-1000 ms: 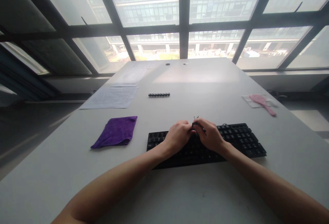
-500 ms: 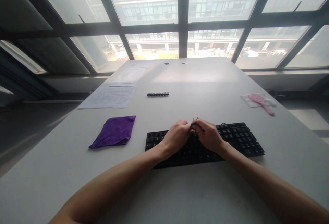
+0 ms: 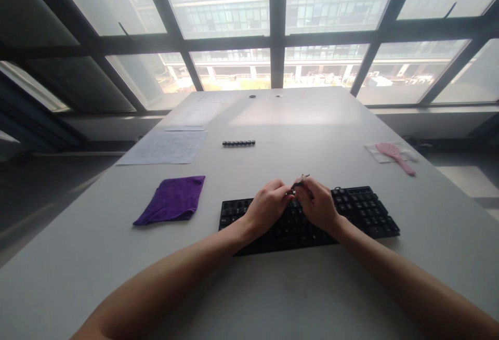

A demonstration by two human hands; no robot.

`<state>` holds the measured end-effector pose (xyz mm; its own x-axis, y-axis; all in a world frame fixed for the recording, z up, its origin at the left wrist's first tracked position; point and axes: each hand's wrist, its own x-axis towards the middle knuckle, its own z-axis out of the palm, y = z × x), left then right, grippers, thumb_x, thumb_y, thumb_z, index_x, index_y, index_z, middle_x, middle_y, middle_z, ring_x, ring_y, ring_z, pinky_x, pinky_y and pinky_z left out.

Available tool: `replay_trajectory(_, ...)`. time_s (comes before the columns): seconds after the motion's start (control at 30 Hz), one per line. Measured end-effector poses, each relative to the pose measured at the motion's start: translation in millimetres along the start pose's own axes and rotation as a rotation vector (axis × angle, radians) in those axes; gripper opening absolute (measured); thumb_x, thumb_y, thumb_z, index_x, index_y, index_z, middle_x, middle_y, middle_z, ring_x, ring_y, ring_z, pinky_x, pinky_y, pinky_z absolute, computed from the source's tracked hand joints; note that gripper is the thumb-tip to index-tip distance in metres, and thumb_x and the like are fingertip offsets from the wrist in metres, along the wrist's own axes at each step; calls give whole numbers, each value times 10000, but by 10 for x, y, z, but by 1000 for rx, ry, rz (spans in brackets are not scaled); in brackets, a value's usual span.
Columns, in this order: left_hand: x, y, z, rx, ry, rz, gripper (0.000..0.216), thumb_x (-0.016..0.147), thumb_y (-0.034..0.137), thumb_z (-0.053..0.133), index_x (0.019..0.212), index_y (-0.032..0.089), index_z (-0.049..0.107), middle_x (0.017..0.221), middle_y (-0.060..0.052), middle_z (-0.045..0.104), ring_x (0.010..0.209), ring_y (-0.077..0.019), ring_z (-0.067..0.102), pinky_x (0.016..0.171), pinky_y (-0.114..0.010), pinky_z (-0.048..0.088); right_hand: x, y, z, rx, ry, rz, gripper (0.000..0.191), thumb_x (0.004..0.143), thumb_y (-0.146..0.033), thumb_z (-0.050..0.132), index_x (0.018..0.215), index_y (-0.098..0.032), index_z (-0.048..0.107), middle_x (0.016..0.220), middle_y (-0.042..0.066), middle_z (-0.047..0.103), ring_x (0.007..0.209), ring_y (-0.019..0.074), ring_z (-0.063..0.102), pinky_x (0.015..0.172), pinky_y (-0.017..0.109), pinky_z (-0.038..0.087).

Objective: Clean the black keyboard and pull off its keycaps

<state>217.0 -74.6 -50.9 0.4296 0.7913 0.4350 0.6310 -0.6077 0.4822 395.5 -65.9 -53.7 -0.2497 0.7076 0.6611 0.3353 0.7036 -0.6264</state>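
1. Pinching a small dark tool (image 3: 298, 185) between thumb and bent fingers of the right hand (image 3: 320, 206), just right of centre in the frame, with thin prongs sticking up past the fingertips.
2. Curled close beside it with the left hand (image 3: 268, 206), back upward, fingertips bunched; cannot tell whether gripping the tool or something small at its end.
3. Reaching in on bare forearms from lower left and lower right, angled inward.
4. Poised above a black keyboard (image 3: 364, 210), low in the frame's centre.
5. Surrounded on a white table (image 3: 265, 298) by a row of black keys (image 3: 238, 143) above centre, a purple cloth (image 3: 171, 200) at left, papers (image 3: 163, 147) farther up, and a pink hairbrush (image 3: 390, 150) at right.
6. Backed by windows (image 3: 226, 2) across the top.
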Motion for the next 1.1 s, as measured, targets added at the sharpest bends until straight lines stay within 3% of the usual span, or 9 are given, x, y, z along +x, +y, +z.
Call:
replay_trajectory(0.1,-6,4,-16,-79,26,19,126,958,210,615,1076,206,659,972,-49,668,915,-184,637,839,-300,523,3,-8,-2,-13,8,39,133,987,-198,481,867,-221,533,733,-9,589,645,142,551,648,268,453)
replay_trajectory(0.3,-49,-4,4,-144,127,39,359,913,160,678,1238,227,540,1050,-44,687,972,-188,665,886,-330,540,-16,46,23,-34,2,154,82,999,-254,474,925,-237,505,739,-16,615,639,150,592,639,268,452)
replay_trajectory(0.53,-51,30,-40,-16,50,146,171,987,162,544,1150,216,543,1042,-57,646,961,-191,629,834,-320,546,22,55,23,-47,-15,256,60,1005,-300,451,1010,-251,485,726,-23,663,635,166,636,635,274,449)
replay_trajectory(0.67,-24,45,-49,87,33,175,182,1014,173,480,1175,206,558,1026,-65,638,937,-192,619,830,-324,549,41,48,19,-21,-24,289,79,1007,-315,436,1002,-249,477,671,-41,624,577,150,596,596,261,434)
replay_trajectory(0.87,-30,45,-41,123,61,172,178,991,157,521,1149,204,587,1033,-65,632,956,-202,603,830,-337,554,32,70,12,2,-49,277,94,1012,-324,425,991,-246,472,660,-50,585,571,138,558,597,258,428)
replay_trajectory(1.1,-11,19,-94,-17,148,95,184,932,138,623,1089,230,649,1077,-54,631,1003,-198,595,865,-348,540,65,51,5,74,-37,323,103,1016,-340,435,1005,-246,475,663,-48,620,550,127,554,590,252,443)
